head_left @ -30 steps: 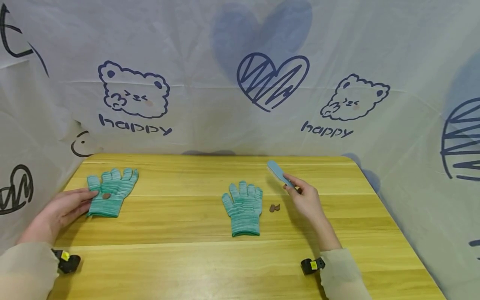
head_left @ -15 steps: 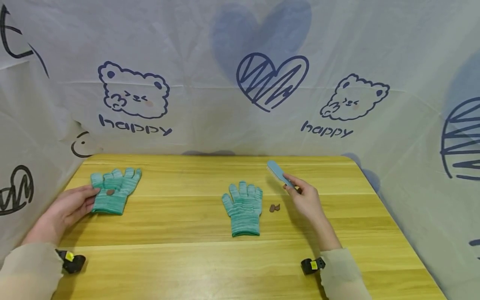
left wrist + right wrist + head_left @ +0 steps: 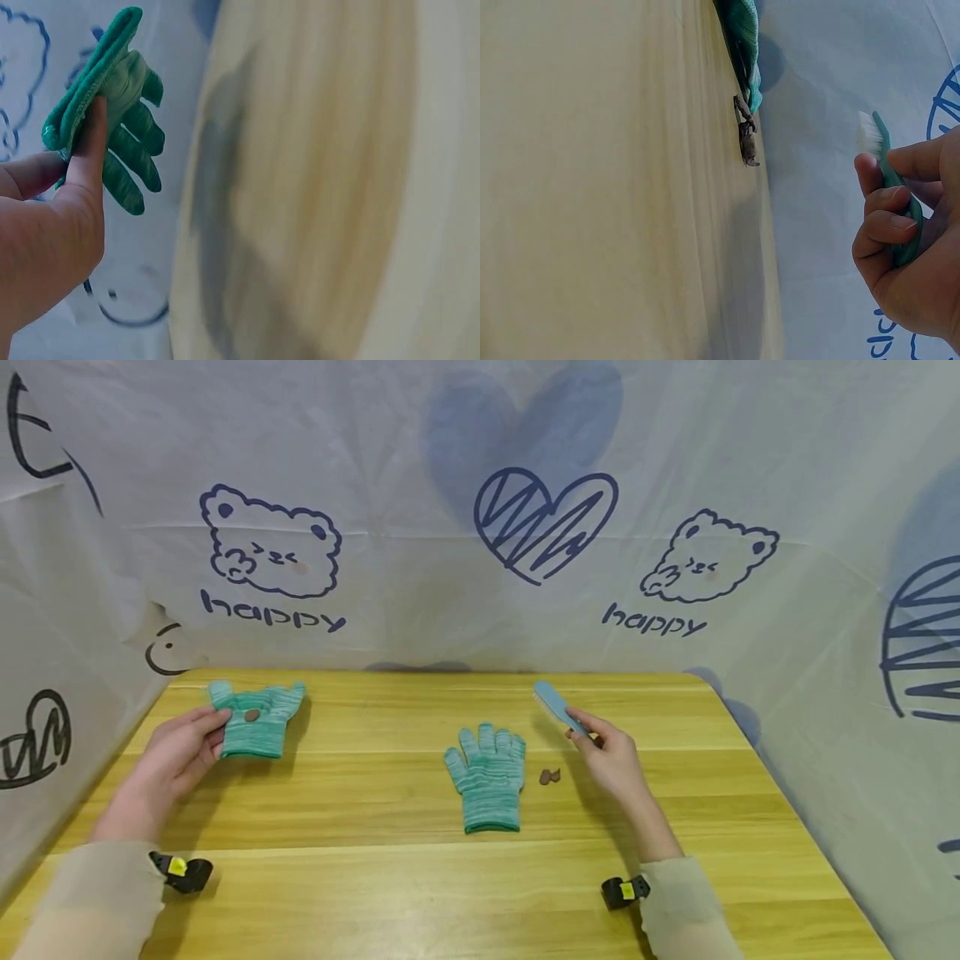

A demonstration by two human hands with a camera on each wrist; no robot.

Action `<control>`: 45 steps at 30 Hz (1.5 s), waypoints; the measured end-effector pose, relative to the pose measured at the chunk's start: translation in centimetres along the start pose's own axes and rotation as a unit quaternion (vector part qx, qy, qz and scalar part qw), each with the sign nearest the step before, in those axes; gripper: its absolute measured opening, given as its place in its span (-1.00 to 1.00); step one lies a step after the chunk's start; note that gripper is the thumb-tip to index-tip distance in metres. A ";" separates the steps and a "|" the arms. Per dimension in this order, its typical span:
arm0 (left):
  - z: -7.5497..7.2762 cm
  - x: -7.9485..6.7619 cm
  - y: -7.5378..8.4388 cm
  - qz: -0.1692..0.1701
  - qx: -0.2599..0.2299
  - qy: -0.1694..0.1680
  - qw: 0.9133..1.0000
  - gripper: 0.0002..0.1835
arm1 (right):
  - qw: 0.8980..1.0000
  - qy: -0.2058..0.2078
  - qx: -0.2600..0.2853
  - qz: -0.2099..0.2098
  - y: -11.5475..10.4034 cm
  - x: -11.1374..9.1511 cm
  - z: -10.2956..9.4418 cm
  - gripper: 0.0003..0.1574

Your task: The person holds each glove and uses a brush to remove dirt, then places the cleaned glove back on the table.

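Left hand (image 3: 186,750) has a green glove (image 3: 255,739) pinched just to its right, cuff on the near side, glove fingers kinda pointing away. Right hand (image 3: 609,753) is clamped on a brush (image 3: 553,700), long axis slanting forward-left, bristle end out front.

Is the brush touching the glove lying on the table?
No, the right hand holds the brush apart from that glove, with a visible gap between them.
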State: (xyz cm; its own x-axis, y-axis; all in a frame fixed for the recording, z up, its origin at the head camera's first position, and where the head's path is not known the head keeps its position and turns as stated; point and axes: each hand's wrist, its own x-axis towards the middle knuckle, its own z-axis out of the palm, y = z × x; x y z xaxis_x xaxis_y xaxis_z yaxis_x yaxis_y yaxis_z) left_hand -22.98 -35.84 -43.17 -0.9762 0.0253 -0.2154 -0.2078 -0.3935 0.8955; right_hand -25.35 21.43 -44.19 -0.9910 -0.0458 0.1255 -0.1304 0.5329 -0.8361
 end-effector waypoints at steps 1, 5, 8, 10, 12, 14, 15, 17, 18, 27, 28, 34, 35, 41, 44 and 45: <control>0.7 0.1 0.0 0.003 -0.001 -0.002 1.000 -0.38 | 1.000 0.000 0.002 -0.001 0.0 0.0 0.0 -0.50; 3.3 0.4 -0.1 0.016 -0.016 -0.011 1.000 -0.49 | 1.000 -0.002 0.008 -0.008 -0.1 -0.1 -0.2 -0.50; 5.3 0.5 -0.4 0.027 -0.042 -0.013 0.999 -0.83 | 1.000 -0.001 0.011 -0.011 -0.3 -0.1 -0.2 -0.51; 6.7 0.5 -0.6 0.033 -0.052 -0.016 0.998 -0.93 | 1.000 0.003 0.012 -0.011 -0.4 -0.2 -0.2 -0.51; 8.1 0.6 -0.8 0.036 -0.058 -0.017 0.998 -0.95 | 1.000 0.008 0.014 -0.014 -0.5 -0.2 -0.2 -0.51; 9.5 0.7 -1.1 0.039 -0.048 -0.020 0.998 -0.95 | 1.000 0.012 0.017 -0.018 -0.7 -0.2 -0.2 -0.51; 10.2 0.8 -1.2 0.040 -0.043 -0.024 0.998 -0.94 | 1.000 0.015 0.020 -0.019 -0.8 -0.2 -0.2 -0.51; 11.5 1.0 -1.4 0.041 -0.032 -0.029 0.998 -0.92 | 0.999 0.018 0.026 -0.024 -1.1 -0.3 -0.2 -0.51; 12.2 1.1 -1.6 0.042 -0.028 -0.030 0.998 -0.92 | 0.999 0.021 0.029 -0.025 -1.3 -0.3 -0.2 -0.51; 17.5 2.5 -3.2 0.041 0.011 -0.052 0.998 -0.90 | 0.995 0.043 0.053 -0.067 -3.1 -0.9 -0.1 -0.50; 18.0 2.6 -3.4 0.041 0.013 -0.054 0.998 -0.89 | 0.995 0.045 0.051 -0.076 -3.3 -1.0 -0.1 -0.50; 21.5 3.4 -4.9 0.036 0.007 -0.066 0.997 -0.87 | 0.989 0.051 0.042 -0.131 -4.0 -1.4 0.2 -0.50; 22.0 3.5 -5.2 0.034 0.004 -0.069 0.997 -0.88 | 0.988 0.051 0.039 -0.140 -4.2 -1.5 0.2 -0.50; 24.8 3.7 -6.6 0.032 -0.020 -0.085 0.996 -0.93 | 0.980 0.059 0.004 -0.188 -5.0 -2.1 0.5 -0.48; 26.1 3.7 -7.2 0.031 -0.038 -0.093 0.994 -0.91 | 0.973 0.065 -0.017 -0.220 -5.4 -2.3 0.6 -0.48; 26.5 3.7 -7.4 0.030 -0.041 -0.096 0.994 -0.90 | 0.970 0.067 -0.026 -0.231 -5.5 -2.3 0.6 -0.48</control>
State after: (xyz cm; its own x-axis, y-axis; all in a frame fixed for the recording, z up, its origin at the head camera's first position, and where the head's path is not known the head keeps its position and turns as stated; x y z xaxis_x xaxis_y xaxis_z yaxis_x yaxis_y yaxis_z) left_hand -26.68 -8.52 -40.25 -0.9822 0.1714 -0.0765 -0.1501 -0.4725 0.8684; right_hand -22.34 18.09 -40.20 -0.8142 -0.1823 0.5512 -0.5549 0.5234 -0.6466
